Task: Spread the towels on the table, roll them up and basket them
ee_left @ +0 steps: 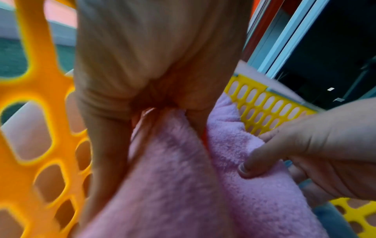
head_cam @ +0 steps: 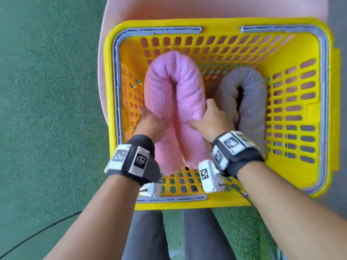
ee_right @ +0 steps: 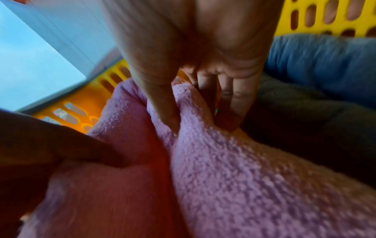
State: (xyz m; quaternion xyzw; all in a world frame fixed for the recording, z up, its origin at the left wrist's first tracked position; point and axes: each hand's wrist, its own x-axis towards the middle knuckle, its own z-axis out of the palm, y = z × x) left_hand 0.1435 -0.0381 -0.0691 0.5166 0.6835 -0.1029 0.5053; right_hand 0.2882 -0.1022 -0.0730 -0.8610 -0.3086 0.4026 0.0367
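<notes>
A rolled pink towel, bent into a U, stands inside the yellow basket on its left side. My left hand grips the towel's left leg and my right hand grips its right leg, thumb pressed into the pile. In the left wrist view the pink towel fills the lower middle, with the right hand's thumb dug into it. The right wrist view shows my right hand's fingers wedged between the pink towel and a rolled grey towel. That grey towel sits bent beside the pink one.
The basket has perforated walls and grey folded handles along its rim. It rests on a pink seat. Green carpet lies to the left. The basket's right part holds no towel. My legs are below.
</notes>
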